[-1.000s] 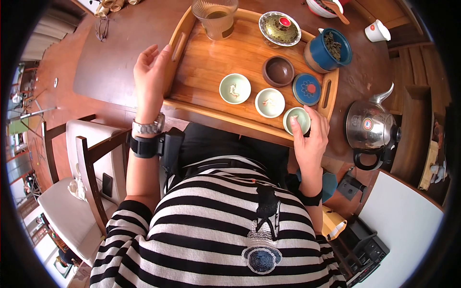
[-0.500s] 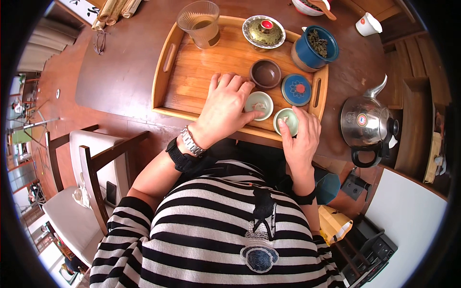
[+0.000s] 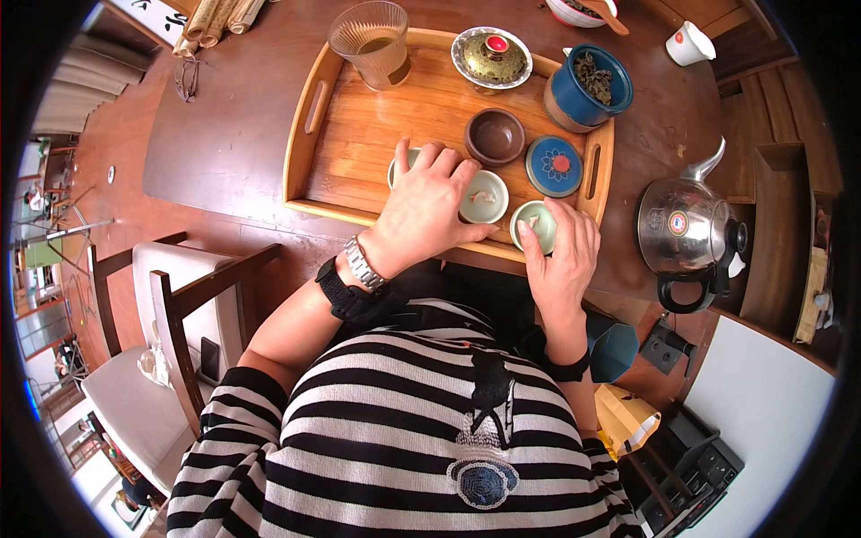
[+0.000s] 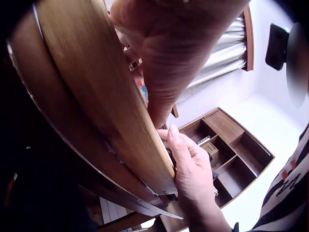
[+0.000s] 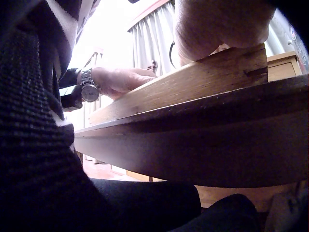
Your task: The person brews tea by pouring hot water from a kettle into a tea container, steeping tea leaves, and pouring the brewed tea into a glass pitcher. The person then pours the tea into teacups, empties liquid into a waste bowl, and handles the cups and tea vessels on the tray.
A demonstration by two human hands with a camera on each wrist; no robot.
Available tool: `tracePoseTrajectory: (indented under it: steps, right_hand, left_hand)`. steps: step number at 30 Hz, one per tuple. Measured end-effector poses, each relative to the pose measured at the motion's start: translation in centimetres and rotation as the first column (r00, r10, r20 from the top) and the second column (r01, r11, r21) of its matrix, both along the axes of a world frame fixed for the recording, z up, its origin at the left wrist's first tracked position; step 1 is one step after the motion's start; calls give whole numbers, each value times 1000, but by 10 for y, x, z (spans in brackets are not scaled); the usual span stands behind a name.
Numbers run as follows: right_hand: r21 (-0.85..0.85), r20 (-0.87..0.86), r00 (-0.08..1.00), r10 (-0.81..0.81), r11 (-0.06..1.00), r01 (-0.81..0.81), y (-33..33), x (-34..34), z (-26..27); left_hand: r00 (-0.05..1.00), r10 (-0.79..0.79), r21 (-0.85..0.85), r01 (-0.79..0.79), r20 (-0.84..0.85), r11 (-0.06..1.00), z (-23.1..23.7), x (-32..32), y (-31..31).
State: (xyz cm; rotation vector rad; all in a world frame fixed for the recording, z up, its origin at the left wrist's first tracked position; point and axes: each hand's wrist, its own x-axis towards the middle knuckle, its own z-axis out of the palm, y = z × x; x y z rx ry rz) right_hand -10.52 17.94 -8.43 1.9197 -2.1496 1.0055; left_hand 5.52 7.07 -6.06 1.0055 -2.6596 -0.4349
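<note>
Three small pale green teacups stand along the near edge of a wooden tray (image 3: 359, 134). My left hand (image 3: 426, 202) reaches over the left teacup (image 3: 394, 169), which it mostly hides. Its thumb and index finger curve round the near and left sides of the middle teacup (image 3: 484, 199), which has light bits at its bottom. With thumb at the rim and fingers round the outside, my right hand (image 3: 567, 247) holds the right teacup (image 3: 531, 235). In the left wrist view the tray's side (image 4: 111, 87) blocks the cups.
On the tray are a brown bowl (image 3: 495, 138), blue lid (image 3: 548, 170), blue pot with tea leaves (image 3: 569, 103), lidded bowl (image 3: 489, 67) and ribbed glass (image 3: 363, 54). A steel kettle (image 3: 677, 233) stands right of it, a white cup (image 3: 689, 45) behind.
My left hand came from the tray's left side over to the left and middle teacups, and its thumb then slid off the middle teacup's rim to its near side. The right hand stays at its teacup.
</note>
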Motion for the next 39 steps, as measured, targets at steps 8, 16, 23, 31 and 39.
tracePoseTrajectory:
  steps: [8,16,23,31,39]
  right_hand:
    - [-5,7,1000,4,1000,-3,0,0,0]
    - [17,194,981,1,1000,-4,-5,-6,12]
    - [227,-39,998,43,973,-33,-48,-43,34]
    - [423,-125,983,132,904,-67,-61,-47,31]
    - [302,59,995,84,948,-98,-60,-51,42]
  left_hand:
    - [1000,20,43,-20,-13,999,2,11,2]
    - [999,24,39,-23,-26,999,2,14,4]
    - [999,32,60,-32,4,998,0,17,3]
    - [976,128,-65,-141,-174,988,-2,31,-8]
    - [872,385,-102,-431,-302,897,-15,59,-25]
